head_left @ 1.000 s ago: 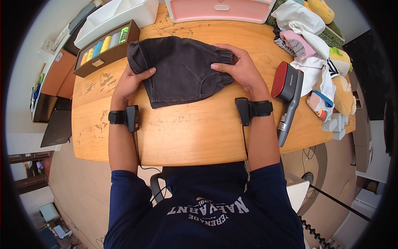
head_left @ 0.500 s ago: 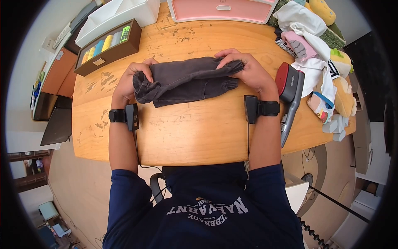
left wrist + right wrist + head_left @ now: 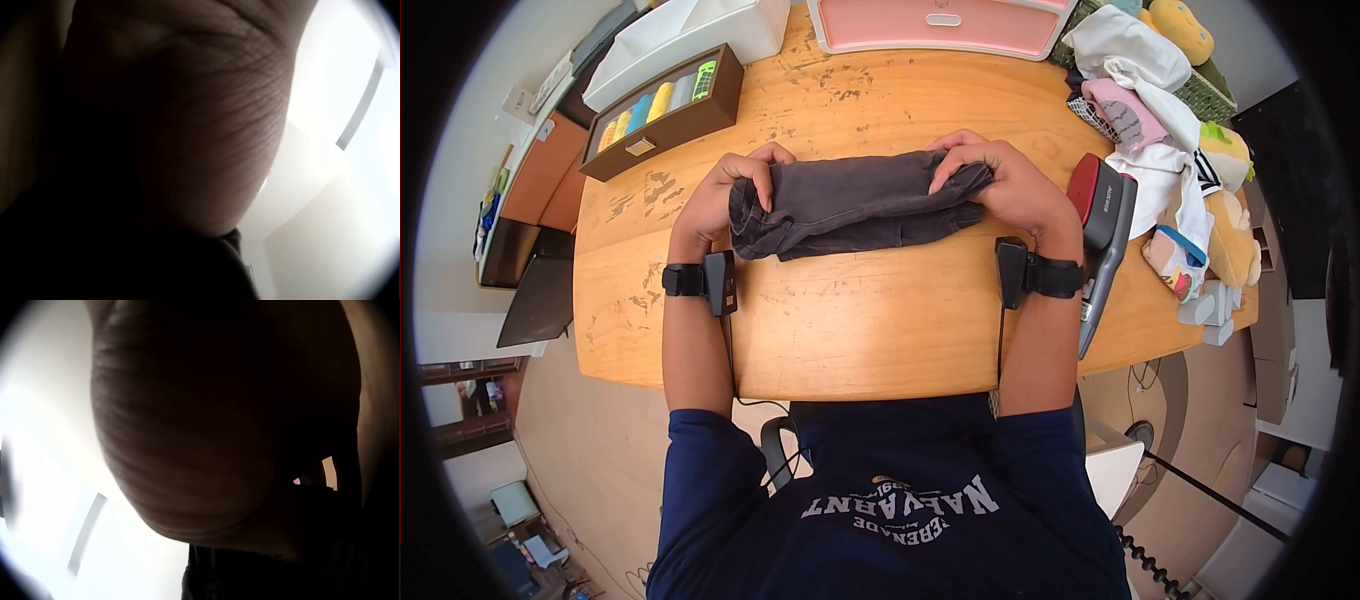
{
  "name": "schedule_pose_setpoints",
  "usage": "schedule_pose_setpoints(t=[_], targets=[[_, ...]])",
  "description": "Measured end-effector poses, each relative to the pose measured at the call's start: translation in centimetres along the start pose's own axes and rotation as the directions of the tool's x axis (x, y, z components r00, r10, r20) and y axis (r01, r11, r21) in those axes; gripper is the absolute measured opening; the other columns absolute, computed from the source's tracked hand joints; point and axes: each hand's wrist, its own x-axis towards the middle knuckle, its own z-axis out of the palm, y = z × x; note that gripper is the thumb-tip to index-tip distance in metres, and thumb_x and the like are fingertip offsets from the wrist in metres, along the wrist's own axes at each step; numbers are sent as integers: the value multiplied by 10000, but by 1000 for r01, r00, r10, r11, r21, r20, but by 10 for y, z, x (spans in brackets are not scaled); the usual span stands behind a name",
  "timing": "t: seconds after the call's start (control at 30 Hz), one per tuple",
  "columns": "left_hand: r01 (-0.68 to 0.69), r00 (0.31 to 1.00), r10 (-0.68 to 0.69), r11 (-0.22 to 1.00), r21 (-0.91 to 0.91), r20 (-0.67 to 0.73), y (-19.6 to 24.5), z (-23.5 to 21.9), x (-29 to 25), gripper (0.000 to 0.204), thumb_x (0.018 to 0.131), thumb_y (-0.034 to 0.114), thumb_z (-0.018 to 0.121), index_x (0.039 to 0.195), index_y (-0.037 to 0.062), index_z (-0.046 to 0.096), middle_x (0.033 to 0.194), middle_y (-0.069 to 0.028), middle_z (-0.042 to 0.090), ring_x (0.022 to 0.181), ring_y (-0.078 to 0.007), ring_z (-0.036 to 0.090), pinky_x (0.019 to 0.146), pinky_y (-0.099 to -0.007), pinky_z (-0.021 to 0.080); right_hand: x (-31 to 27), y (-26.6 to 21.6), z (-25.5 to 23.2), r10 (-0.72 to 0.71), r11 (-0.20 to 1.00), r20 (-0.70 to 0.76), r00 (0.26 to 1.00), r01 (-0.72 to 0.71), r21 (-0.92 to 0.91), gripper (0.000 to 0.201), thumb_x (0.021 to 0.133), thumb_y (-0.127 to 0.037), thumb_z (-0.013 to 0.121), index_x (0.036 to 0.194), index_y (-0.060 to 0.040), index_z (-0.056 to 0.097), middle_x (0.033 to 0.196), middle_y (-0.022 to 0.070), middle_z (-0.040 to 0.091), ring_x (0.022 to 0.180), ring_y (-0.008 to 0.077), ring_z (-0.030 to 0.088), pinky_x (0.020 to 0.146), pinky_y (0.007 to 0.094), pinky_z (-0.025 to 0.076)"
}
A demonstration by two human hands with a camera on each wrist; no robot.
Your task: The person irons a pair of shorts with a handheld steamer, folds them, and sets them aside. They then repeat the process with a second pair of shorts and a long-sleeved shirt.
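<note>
A pair of dark grey shorts (image 3: 855, 200), doubled over into a long narrow bundle, is held crosswise above the wooden table (image 3: 860, 330) in the head view. My left hand (image 3: 712, 200) grips its left end, fingers curled over the top. At the other end, by the gathered elastic, my right hand (image 3: 1025, 190) pinches the cloth with bent fingers; the thumbs are hidden. Both wrist views are dark: the heel of the left hand (image 3: 206, 137) and that of the right hand (image 3: 181, 444) fill them, with black cloth below.
Right of my right hand lies a red and grey handheld steamer (image 3: 1105, 215). Beyond it are piled clothes (image 3: 1140, 110) and plush toys (image 3: 1225, 235). At the back left stands a brown box (image 3: 665, 115) of rolled cloths, beside a white bin (image 3: 700, 50). A pink drawer unit (image 3: 945, 30) is behind.
The shorts were spread flat between my hands; their far part has come down towards me, folding them into a narrow strip. Both hands have turned over the top edge, fingers now curled downward.
</note>
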Motion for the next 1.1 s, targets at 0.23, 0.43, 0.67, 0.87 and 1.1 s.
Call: schedule_pose_setpoints(t=[0.23,0.43,0.67,0.87,1.1], targets=[[-23,1000,19,976,217,22,-1,-8,1,91,827,19,735,746,38,699,1112,-91,611,1034,-196,606,901,-268,473,-3,-10,2,21,1000,28,999,-20,-18,239,790,109,593,876,-46,753,1209,90,616,1136,238,587,1017,290,420],[-141,968,171,977,161,-185,9,-10,-1,282,846,-43,642,1115,40,627,1213,-97,601,1131,-204,608,973,-307,467,-4,-13,5,48,996,32,998,-46,-71,378,654,191,486,834,-35,729,1184,91,604,1131,257,574,1013,284,410],[-275,791,502,801,531,-349,30,38,6,237,912,57,611,1145,16,606,1251,-133,617,1125,-226,620,1016,-357,450,-5,-23,14,61,989,13,998,-58,-134,445,574,223,427,821,-22,704,1177,102,586,1144,291,561,1007,286,407],[-133,971,238,552,823,-2,18,83,14,420,811,254,825,1117,6,680,1122,-112,679,1059,-264,643,963,-363,480,-6,-28,16,57,987,59,997,-47,-157,424,589,217,446,830,-25,697,1203,104,569,1151,295,559,997,298,415],[-147,979,199,591,793,33,11,75,17,486,705,329,903,1058,32,750,1007,-132,699,989,-326,646,898,-405,515,-13,-34,6,-66,996,142,988,58,60,227,743,44,684,945,-59,689,1240,88,607,1163,207,559,995,307,425]])
